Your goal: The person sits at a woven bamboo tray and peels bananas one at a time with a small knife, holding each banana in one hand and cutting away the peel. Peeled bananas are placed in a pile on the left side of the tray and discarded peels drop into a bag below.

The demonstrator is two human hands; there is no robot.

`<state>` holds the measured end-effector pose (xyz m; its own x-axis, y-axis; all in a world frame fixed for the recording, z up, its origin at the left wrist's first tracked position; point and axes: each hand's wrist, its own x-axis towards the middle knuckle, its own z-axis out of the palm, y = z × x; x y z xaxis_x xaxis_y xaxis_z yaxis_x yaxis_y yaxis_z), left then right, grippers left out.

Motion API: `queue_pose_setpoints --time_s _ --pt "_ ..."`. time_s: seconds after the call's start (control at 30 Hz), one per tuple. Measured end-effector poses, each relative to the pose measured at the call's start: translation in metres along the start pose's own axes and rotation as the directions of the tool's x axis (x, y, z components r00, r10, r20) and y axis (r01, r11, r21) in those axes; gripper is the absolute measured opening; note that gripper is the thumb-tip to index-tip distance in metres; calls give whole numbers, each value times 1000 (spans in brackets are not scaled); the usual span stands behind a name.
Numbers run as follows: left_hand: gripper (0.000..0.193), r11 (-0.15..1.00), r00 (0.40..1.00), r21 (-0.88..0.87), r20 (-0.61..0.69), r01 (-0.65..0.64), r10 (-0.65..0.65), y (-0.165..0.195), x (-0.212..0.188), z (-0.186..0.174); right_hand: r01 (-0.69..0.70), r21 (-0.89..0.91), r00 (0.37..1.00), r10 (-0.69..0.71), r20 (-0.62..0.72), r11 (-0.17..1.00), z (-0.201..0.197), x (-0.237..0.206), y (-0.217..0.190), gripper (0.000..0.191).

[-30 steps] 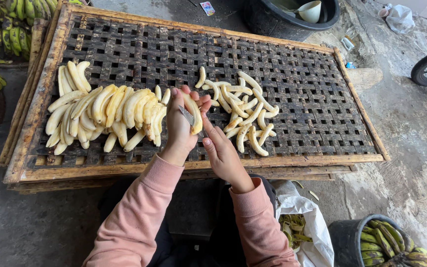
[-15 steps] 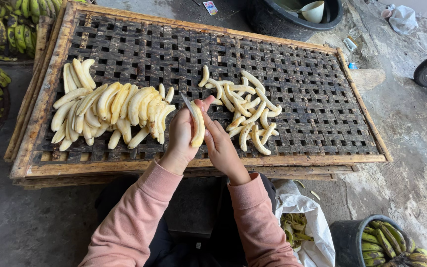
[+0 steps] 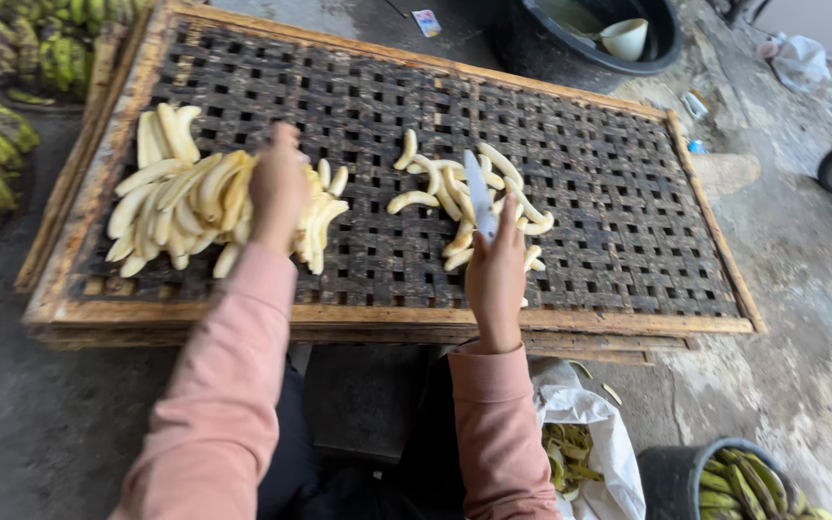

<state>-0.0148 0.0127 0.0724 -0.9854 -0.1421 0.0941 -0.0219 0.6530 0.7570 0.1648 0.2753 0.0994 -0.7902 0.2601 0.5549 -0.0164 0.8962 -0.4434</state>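
Item one, the worktop (image 3: 406,318): a dark woven lattice tray in a pale wooden frame, lying flat under both of my grips and reaching well beyond them on every side. Item two, the left heap of peeled bananas (image 3: 180,197): I log it directly beneath and to the outer side of my left hand (image 3: 279,188), the pale fruits packed side by side, their long axes mostly running away from me toward the far edge of the frame, a few fanned outward. The left grip rests on the inner edge of this heap, fingers curled downward; whether it pinches a fruit I cannot tell, since the back of the hand hides the fingertips. Item three, the right heap of peeled bananas (image 3: 440,188): a looser scatter just ahead of my right hand (image 3: 495,270), long axes lying every way, some under the blade. This heap is the nearer one to the right grip, well apart from the left. Item four, the knife (image 3: 480,197): my right grip is pressed together around its handle, the pale blade pointing up and away from me over the scatter, its long axis roughly in line with my forearm. Item five, pink sleeves (image 3: 233,385) on both arms.
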Motion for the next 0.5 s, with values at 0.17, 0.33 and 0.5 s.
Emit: queue_pose_setpoints --time_s 0.17,0.33,0.5 --pt "85 721 959 660 -1 -211 283 0 29 23 -176 22 984 177 -18 984 -30 -7 45 73" --pt "37 674 782 397 307 -623 542 36 -5 127 -83 128 991 95 -91 988 -45 -9 56 64" --pt "63 822 866 278 221 -497 449 51 -41 192 -143 114 988 149 -44 983 -49 -14 51 63"
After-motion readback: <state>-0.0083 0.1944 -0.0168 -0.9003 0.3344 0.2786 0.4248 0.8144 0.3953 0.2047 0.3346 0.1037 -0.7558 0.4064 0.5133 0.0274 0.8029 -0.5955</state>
